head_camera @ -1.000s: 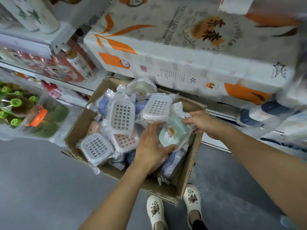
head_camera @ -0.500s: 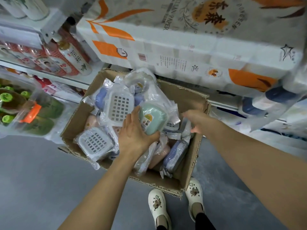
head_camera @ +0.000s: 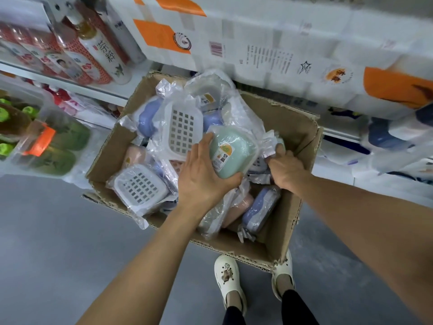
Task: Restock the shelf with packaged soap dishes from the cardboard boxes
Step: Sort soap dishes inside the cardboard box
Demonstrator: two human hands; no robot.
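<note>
Holding a mint-green packaged soap dish (head_camera: pixel 232 153) over the open cardboard box (head_camera: pixel 302 130), the left hand (head_camera: pixel 201 177) has its fingers over the far end and its thumb curled under the near end, so the dish is firmly grasped through its clear wrapper (orange-and-white label facing up). The right hand (head_camera: pixel 284 171) is lower, inside the box against the right wall, fingers curled down among the crinkled plastic wrappers; whether it actually grips a package cannot be told, since the fingertips are hidden. The box stands on the grey floor (head_camera: pixel 58 242) in front of the shelf (head_camera: pixel 70 82) and holds more wrapped dishes: a white slotted one (head_camera: pixel 181 131) near the centre, a second white slotted one (head_camera: pixel 140 186) at the near left, lilac ones (head_camera: pixel 260 209) and a pink one (head_camera: pixel 236 207) near the right corner. Large white-and-orange paper packs (head_camera: pixel 269 43) sit just behind the box. Two white clogs (head_camera: pixel 228 277) show below its near edge.
</note>
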